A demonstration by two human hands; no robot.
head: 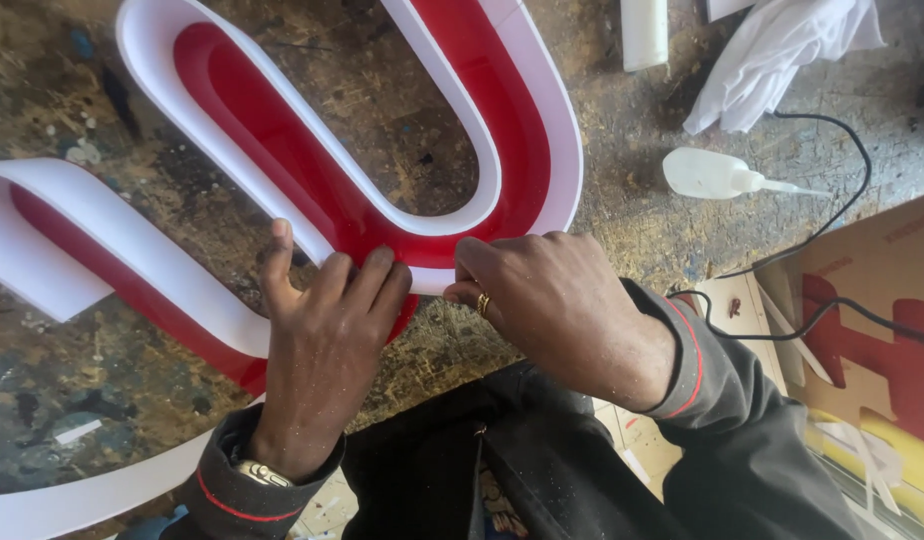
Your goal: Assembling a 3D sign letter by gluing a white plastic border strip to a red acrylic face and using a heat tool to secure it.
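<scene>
Both hands: on curved red-and-white sign letter (282,150)
Left hand (322,340): flat, fingers spread, pressing
Right hand (542,300): pinching white rim (ring finger visible)
Risk: rim springing loose if pressure slips
Glue bottle (717,173): near, untouched

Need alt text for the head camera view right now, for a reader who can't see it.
Two bare hands press on the white rim of a large curved sign letter with a red face: the left hand flat across it, the right hand pinching its edge. It lies on a paint-spattered workbench, with a white squeeze bottle, a white cloth and a black cable to the right.
</scene>
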